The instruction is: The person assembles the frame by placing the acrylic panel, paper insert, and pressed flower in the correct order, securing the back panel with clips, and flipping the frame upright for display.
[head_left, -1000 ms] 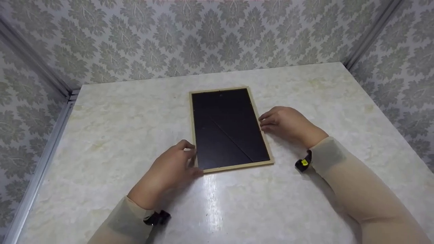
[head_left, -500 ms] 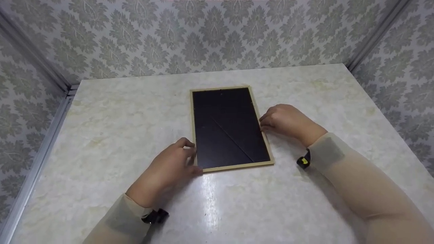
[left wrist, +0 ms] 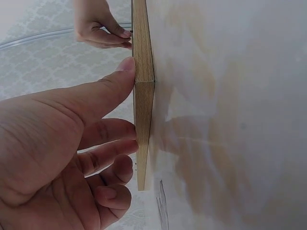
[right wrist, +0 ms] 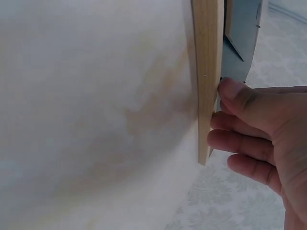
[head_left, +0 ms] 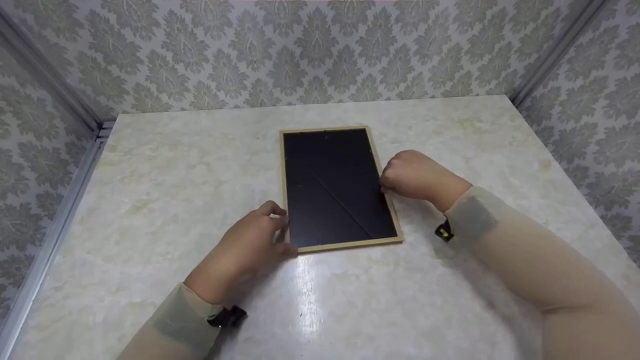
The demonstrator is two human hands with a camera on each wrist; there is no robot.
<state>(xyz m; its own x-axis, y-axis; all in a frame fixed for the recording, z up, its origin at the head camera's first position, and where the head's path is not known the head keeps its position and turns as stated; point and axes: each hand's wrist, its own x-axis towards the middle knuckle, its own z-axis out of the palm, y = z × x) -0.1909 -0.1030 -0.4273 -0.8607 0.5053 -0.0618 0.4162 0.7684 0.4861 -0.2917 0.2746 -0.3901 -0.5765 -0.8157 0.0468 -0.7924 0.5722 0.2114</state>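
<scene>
A picture frame (head_left: 340,200) lies back side up on the table, with a thin light wood edge and a black backing board. A diagonal slit line runs across the board. My left hand (head_left: 245,245) holds the near left corner, its thumb on the near edge and fingertips against the left edge. At the right edge, my right hand (head_left: 422,175) has its fingers curled against the frame. In the right wrist view its thumb (right wrist: 235,91) presses at the inner rim of the wood edge (right wrist: 208,62), by small dark tabs. Its exact contact is partly hidden.
The pale marbled table (head_left: 175,165) extends around the frame. Patterned wallpaper (head_left: 315,55) covers the back and sides, with metal rails (head_left: 60,85) at the corners. Both wrists carry black straps.
My right hand has shifted slightly up along the right edge, and its fingers have curled in more. My left hand and the frame stay nearly in place.
</scene>
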